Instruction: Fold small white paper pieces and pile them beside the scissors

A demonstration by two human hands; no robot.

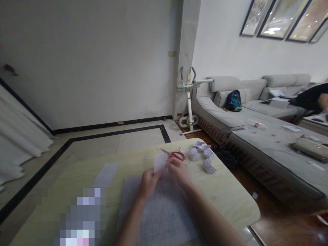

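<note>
White paper (159, 162), a small piece, is in the left hand above the table, toward its far edge; its lower part is hidden by fingers. Largest around is the grey sofa (275, 138), to the right and beyond; there another person's dark sleeve (309, 97) is cut off by the picture's edge. Next comes the pale table (228, 198), whose near left part is covered by coarse blurred squares. Under the forearms lies a large sheet (164, 218) with marks too blurred to read, partly blocked by the arms. One blank sheet (106, 175) lies apart, to the left. Both arms reach forward. The left hand (150, 182) pinches the paper between thumb and fingers. The right hand (178, 171) has curled fingers, but I cannot tell whether they grip something. Just beyond it are red-handled scissors (176, 156); contact is unclear. Folded paper pieces (194, 154) gather at the far right corner.
</note>
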